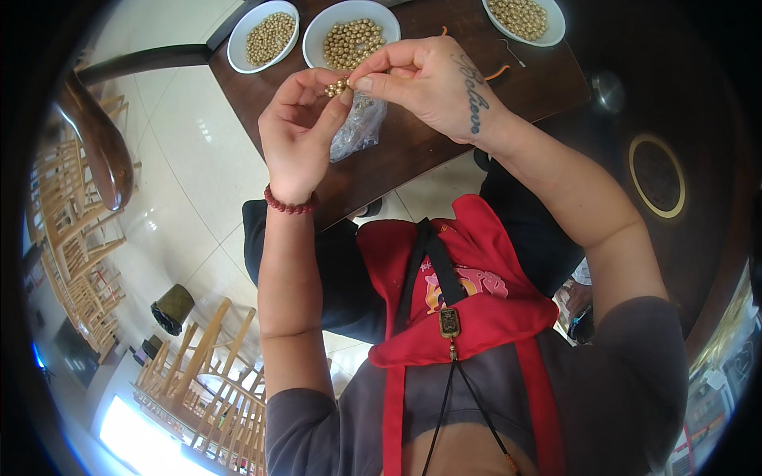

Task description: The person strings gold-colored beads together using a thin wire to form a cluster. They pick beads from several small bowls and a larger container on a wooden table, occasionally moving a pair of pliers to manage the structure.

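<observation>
My left hand point(298, 131) and my right hand point(425, 79) meet above the near edge of a dark wooden table point(413, 151). Together their fingertips pinch a short row of small golden beads point(339, 86). A clear plastic bag point(359, 127) hangs just below the beads, between the two hands. A red bead bracelet sits on my left wrist. My right wrist bears a dark tattoo.
Three white bowls of golden beads stand on the table: one at far left point(263, 36), one in the middle point(351, 33), one at far right point(525, 19). An orange cord point(498, 72) lies beside my right hand. Wooden chairs point(214, 389) stand on the pale tiled floor to the left.
</observation>
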Action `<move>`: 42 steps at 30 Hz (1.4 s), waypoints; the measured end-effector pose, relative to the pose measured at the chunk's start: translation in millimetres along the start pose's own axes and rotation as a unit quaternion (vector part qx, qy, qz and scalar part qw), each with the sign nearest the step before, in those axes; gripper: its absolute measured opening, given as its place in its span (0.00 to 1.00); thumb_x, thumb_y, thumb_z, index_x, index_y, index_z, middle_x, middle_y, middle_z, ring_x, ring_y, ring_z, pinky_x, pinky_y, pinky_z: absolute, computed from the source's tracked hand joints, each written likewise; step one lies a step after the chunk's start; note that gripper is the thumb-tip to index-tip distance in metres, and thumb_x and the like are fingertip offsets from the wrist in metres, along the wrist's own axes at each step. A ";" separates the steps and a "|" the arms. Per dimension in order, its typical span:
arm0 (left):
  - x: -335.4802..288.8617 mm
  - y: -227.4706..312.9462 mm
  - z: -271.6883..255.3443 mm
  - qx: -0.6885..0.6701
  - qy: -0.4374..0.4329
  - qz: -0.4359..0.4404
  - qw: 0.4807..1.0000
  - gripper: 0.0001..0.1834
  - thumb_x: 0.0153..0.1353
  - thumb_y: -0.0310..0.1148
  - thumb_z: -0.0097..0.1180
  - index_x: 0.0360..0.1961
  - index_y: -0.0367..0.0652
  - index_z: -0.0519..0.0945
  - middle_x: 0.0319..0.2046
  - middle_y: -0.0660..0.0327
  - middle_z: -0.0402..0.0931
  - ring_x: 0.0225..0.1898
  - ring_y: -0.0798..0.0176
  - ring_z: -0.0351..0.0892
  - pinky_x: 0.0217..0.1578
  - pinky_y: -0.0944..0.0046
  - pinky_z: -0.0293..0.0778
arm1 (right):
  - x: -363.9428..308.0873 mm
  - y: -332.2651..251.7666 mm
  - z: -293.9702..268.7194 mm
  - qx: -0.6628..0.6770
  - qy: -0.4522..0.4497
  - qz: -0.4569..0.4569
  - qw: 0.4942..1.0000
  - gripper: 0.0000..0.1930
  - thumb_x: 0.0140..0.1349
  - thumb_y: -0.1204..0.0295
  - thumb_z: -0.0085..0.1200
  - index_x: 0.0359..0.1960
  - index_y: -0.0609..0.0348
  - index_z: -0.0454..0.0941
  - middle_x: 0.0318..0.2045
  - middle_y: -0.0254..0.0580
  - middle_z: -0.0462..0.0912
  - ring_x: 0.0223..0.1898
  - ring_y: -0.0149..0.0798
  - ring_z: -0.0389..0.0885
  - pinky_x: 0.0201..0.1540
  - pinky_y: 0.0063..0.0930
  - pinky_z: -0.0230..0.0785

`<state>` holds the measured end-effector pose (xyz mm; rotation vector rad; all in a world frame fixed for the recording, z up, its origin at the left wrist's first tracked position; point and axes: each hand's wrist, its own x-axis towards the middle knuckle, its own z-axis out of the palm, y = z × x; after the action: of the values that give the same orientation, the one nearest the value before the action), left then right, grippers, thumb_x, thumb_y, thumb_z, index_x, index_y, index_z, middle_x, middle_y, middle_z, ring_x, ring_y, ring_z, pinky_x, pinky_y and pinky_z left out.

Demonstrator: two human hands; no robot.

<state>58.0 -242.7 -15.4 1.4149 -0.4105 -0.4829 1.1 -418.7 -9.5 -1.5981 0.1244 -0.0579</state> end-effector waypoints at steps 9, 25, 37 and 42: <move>3.5 1.3 -8.6 -0.238 -0.002 -0.017 0.971 0.10 0.62 0.18 0.53 0.45 0.35 0.74 0.48 0.47 0.77 0.43 0.64 0.79 0.47 0.67 0.76 | -1.7 -0.2 -6.0 -0.094 -0.023 -0.075 0.993 0.04 0.55 0.73 0.56 0.31 0.55 0.83 0.25 0.37 0.79 0.24 0.31 0.78 0.29 0.23 0.70; 3.0 5.9 -2.2 0.019 0.014 0.131 0.991 0.13 0.57 0.13 0.56 0.43 0.31 0.73 0.49 0.46 0.76 0.46 0.64 0.78 0.45 0.69 0.76 | -11.5 -13.4 -0.3 -0.029 -0.024 -0.063 0.997 0.09 0.59 0.75 0.47 0.38 0.63 0.78 0.19 0.45 0.79 0.20 0.36 0.78 0.27 0.29 0.69; -6.0 1.1 1.1 -0.048 0.035 0.133 0.989 0.12 0.58 0.15 0.57 0.43 0.31 0.73 0.48 0.45 0.76 0.43 0.64 0.79 0.45 0.66 0.77 | -13.6 -1.6 10.1 -0.283 0.038 -0.278 0.917 0.07 0.52 0.74 0.57 0.33 0.48 0.81 0.19 0.41 0.80 0.22 0.44 0.81 0.23 0.34 0.74; -8.5 -0.5 3.4 -0.110 0.019 0.095 0.989 0.10 0.61 0.18 0.55 0.44 0.32 0.73 0.47 0.47 0.77 0.41 0.63 0.80 0.44 0.65 0.77 | -12.8 1.3 5.9 -0.306 0.035 -0.303 0.902 0.07 0.51 0.74 0.57 0.32 0.46 0.81 0.18 0.39 0.80 0.21 0.42 0.81 0.21 0.34 0.73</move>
<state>49.0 -240.8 -15.4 1.1571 -0.4428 -0.3358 -11.0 -411.4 -10.5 -2.2134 -0.3403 -0.6143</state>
